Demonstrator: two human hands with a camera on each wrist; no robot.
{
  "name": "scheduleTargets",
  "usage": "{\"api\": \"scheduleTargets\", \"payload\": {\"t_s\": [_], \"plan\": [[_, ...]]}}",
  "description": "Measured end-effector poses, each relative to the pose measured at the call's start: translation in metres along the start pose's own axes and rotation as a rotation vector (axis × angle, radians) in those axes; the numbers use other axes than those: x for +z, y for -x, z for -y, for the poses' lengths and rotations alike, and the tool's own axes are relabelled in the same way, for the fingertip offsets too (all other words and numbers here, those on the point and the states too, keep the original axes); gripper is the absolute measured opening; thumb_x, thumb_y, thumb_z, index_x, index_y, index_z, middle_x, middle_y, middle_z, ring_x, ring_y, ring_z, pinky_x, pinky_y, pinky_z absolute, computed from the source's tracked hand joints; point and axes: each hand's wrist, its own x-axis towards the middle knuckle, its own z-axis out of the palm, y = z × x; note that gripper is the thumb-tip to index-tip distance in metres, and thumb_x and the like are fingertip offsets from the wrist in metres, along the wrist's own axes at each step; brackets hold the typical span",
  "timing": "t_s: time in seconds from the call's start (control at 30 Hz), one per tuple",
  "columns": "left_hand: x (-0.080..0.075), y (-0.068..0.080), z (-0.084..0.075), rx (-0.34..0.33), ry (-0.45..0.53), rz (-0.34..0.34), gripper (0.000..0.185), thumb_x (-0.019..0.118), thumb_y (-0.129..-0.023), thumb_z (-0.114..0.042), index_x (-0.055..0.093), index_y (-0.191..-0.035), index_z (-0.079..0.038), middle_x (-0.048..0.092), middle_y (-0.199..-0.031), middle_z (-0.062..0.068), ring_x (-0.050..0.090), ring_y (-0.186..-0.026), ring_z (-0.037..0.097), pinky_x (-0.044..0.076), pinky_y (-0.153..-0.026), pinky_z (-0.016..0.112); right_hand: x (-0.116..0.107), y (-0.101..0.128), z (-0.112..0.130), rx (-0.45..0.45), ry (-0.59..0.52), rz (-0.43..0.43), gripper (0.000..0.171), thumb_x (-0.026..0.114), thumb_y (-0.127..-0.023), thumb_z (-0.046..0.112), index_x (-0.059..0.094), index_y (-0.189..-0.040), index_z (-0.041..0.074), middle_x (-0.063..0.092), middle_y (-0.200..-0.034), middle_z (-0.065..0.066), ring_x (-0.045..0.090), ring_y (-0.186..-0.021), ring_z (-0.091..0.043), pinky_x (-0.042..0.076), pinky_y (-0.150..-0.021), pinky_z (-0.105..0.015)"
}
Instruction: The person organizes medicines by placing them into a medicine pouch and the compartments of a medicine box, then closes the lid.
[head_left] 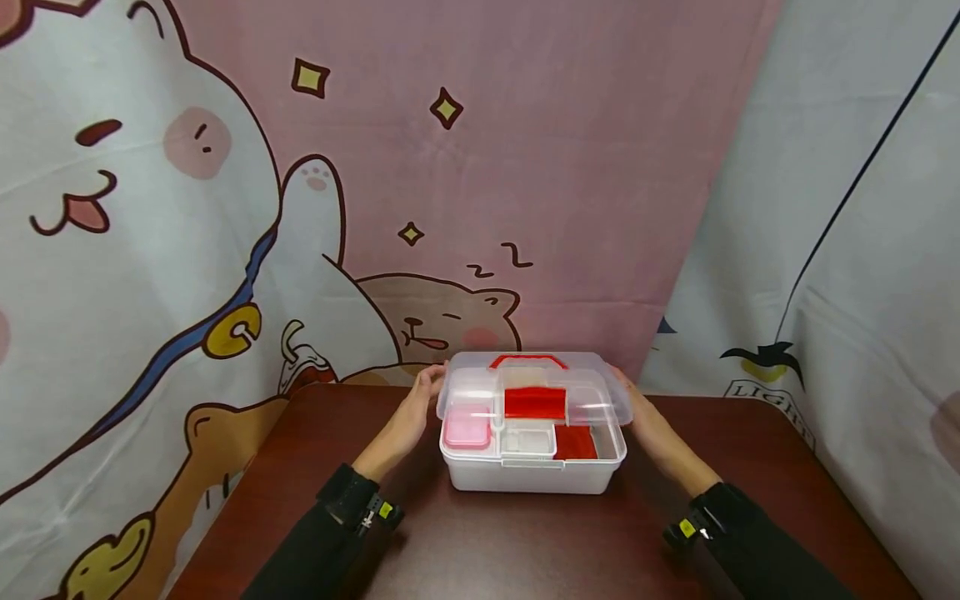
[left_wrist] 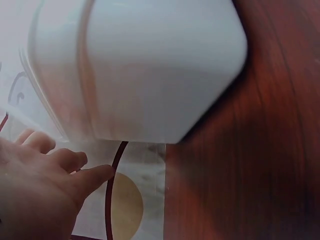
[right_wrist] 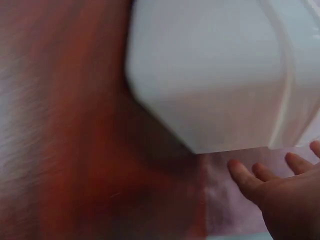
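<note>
We see a white plastic storage box (head_left: 531, 467) with a clear hinged lid (head_left: 534, 392) tilted up over it and a red carry handle (head_left: 528, 360) showing through the lid at the back. Inside sit a pink-lidded small container (head_left: 467, 427), a red tray (head_left: 534, 402) and a red piece (head_left: 576, 443) at the right. The box stands on the dark brown table (head_left: 480, 542), near its far edge, close to the cartoon cat curtain (head_left: 225, 208) behind. Our left hand (head_left: 420, 400) and right hand (head_left: 637, 410) lie with straight fingers against the lid's two ends, gripping nothing. Bare table lies in front of the box and at both sides; behind it there is little room.
</note>
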Motion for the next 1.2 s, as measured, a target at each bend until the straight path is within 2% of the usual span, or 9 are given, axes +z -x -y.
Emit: {"api": "scheduleTargets", "payload": {"t_s": [0.17,0.4,0.57,0.67,0.73,0.83,0.97,1.07,1.2], "plan": [[0.003,0.014,-0.002,-0.049,-0.088,0.002,0.063,0.021,-0.121,-0.051,0.032,-0.172,-0.017,0.033,-0.182,0.006,0.029,-0.170,0.034,0.019,-0.136,0.069,0.000,0.012,-0.008,-0.060,0.102,0.016,0.068,0.027,-0.121,0.048,0.014,-0.179,0.015,0.017,-0.185,-0.022,0.020,-0.168,-0.051,0.020,-0.129,-0.078],[0.015,0.040,-0.021,-0.061,-0.189,-0.029,0.061,0.045,-0.118,-0.048,0.033,-0.173,-0.024,0.040,-0.179,0.009,0.045,-0.162,0.034,0.039,-0.129,0.063,0.002,0.043,0.013,-0.030,0.150,-0.027,0.067,0.035,-0.121,0.044,0.017,-0.178,0.013,0.030,-0.178,-0.028,0.049,-0.153,-0.054,0.058,-0.111,-0.062],[0.023,0.051,-0.027,-0.078,-0.212,-0.017,0.085,0.072,-0.106,-0.048,0.027,-0.175,-0.027,0.038,-0.179,0.011,0.050,-0.159,0.036,0.047,-0.123,0.062,0.012,0.063,0.022,0.030,0.254,0.003,0.084,0.058,-0.114,0.046,0.011,-0.179,0.021,0.027,-0.180,-0.025,0.044,-0.154,-0.052,0.049,-0.116,-0.071],[0.024,0.055,-0.026,-0.096,-0.234,-0.030,0.091,0.076,-0.102,-0.051,0.026,-0.175,-0.029,0.039,-0.179,0.009,0.049,-0.160,0.035,0.046,-0.123,0.062,0.015,0.065,0.023,0.063,0.298,0.005,0.092,0.063,-0.110,0.051,0.008,-0.179,0.025,0.026,-0.180,-0.023,0.039,-0.157,-0.053,0.041,-0.119,-0.079],[0.025,0.057,-0.029,-0.082,-0.290,-0.056,0.089,0.075,-0.102,-0.054,0.031,-0.174,-0.028,0.039,-0.179,0.009,0.048,-0.161,0.035,0.045,-0.124,0.063,0.016,0.067,0.025,0.045,0.322,-0.014,0.093,0.064,-0.109,0.052,0.010,-0.179,0.024,0.027,-0.180,-0.023,0.039,-0.157,-0.053,0.042,-0.118,-0.079],[0.029,0.062,-0.041,0.010,-0.440,-0.113,0.083,0.079,-0.100,-0.052,0.044,-0.169,-0.022,0.042,-0.178,0.009,0.050,-0.160,0.034,0.045,-0.124,0.062,0.021,0.072,0.034,-0.061,0.423,-0.086,0.095,0.070,-0.106,0.053,0.018,-0.178,0.022,0.030,-0.178,-0.021,0.041,-0.155,-0.051,0.045,-0.115,-0.079],[0.044,0.065,-0.062,0.264,-0.695,-0.181,0.070,0.087,-0.095,-0.042,0.063,-0.155,-0.015,0.054,-0.170,0.012,0.053,-0.157,0.038,0.043,-0.127,0.063,0.037,0.075,0.053,-0.338,0.648,-0.194,0.096,0.086,-0.094,0.046,0.039,-0.171,0.014,0.036,-0.175,-0.018,0.040,-0.155,-0.047,0.048,-0.112,-0.079],[0.063,0.064,-0.072,0.408,-0.857,-0.165,0.071,0.088,-0.093,-0.045,0.065,-0.153,-0.014,0.059,-0.165,0.012,0.051,-0.158,0.038,0.038,-0.129,0.066,0.053,0.072,0.064,-0.527,0.842,-0.216,0.095,0.093,-0.084,0.048,0.053,-0.162,0.011,0.043,-0.172,-0.017,0.039,-0.156,-0.047,0.045,-0.114,-0.079],[0.088,0.064,-0.075,0.433,-1.024,-0.085,0.082,0.084,-0.094,-0.055,0.057,-0.161,-0.015,0.054,-0.170,0.010,0.045,-0.163,0.036,0.033,-0.132,0.067,0.073,0.069,0.066,-0.628,1.042,-0.190,0.100,0.093,-0.079,0.059,0.058,-0.159,0.011,0.049,-0.169,-0.017,0.043,-0.155,-0.046,0.042,-0.117,-0.073]]}}
